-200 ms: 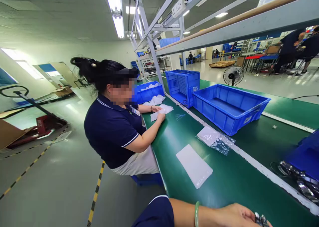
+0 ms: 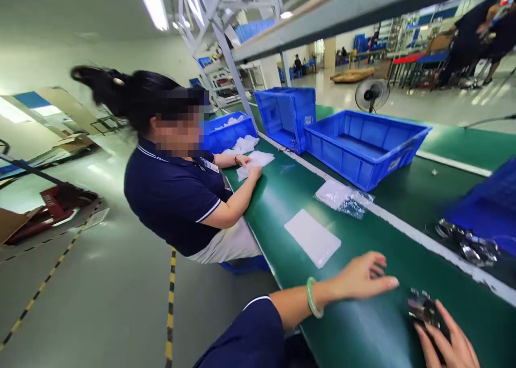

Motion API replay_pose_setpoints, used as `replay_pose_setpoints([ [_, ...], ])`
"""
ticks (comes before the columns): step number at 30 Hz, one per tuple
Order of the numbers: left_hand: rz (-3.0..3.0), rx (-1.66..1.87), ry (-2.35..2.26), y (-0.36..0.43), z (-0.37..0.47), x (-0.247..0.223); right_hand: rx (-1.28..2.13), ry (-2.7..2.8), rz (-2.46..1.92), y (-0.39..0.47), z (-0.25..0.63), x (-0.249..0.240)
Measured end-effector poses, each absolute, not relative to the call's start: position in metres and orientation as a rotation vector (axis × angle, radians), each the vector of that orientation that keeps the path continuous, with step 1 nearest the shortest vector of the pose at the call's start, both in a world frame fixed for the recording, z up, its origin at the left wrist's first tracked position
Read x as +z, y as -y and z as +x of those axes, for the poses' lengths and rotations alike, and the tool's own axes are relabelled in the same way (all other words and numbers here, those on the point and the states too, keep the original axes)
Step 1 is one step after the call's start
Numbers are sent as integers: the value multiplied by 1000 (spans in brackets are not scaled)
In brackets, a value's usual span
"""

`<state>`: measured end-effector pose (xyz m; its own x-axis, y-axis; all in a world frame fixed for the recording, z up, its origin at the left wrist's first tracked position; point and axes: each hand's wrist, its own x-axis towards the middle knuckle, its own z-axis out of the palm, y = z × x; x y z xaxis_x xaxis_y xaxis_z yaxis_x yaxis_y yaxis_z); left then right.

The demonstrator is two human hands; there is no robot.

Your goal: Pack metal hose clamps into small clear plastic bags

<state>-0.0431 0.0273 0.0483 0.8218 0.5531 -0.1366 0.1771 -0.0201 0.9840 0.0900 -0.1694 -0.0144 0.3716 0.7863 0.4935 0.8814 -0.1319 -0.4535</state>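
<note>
Your right hand [image 2: 453,338] is at the dark, shiny metal part [image 2: 423,306], which sits at the fingertips rather than in the palm: its near end meets your fingers, and the rest sticks out beyond them towards your left hand [image 2: 365,277]. Your right fingers are parted around that near end, but you cannot tell from this view whether they pinch the part or only touch it. Your left hand is spread and holds nothing visible, its thumb reaching towards the part with a gap between, its fingers loosely bent; a pale green bangle [image 2: 313,298] circles that wrist. Both hands are over the green tabletop [image 2: 355,325]. Ahead of your left hand lies a stack of white sheets [image 2: 312,238], with a clear plastic bag of white sheets [image 2: 342,197] farther off. To the right, more shiny metal parts [image 2: 470,245] lie beside a blue bin [image 2: 489,209]. A co-worker [image 2: 173,190] sits on your left, both hands at thin white sheets [image 2: 258,159], near an empty blue crate [image 2: 365,147].
</note>
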Motion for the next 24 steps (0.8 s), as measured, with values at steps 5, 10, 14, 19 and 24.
replay_pose_setpoints([
  [5,2124,778,-825,-83,-121,87,-243,1545,-2163,167,80,4],
  [10,2348,599,-1164,-110,-170,85,-235,1566,-2183,160,68,9],
  [14,2504,304,-1213,-107,-164,76,-243,1535,-2195,159,62,12],
  [19,2657,-8,-1229,-100,-137,66,-265,1491,-2236,160,61,12],
  [24,2633,-8,-1250,-105,-137,65,-278,1478,-2221,159,60,15],
])
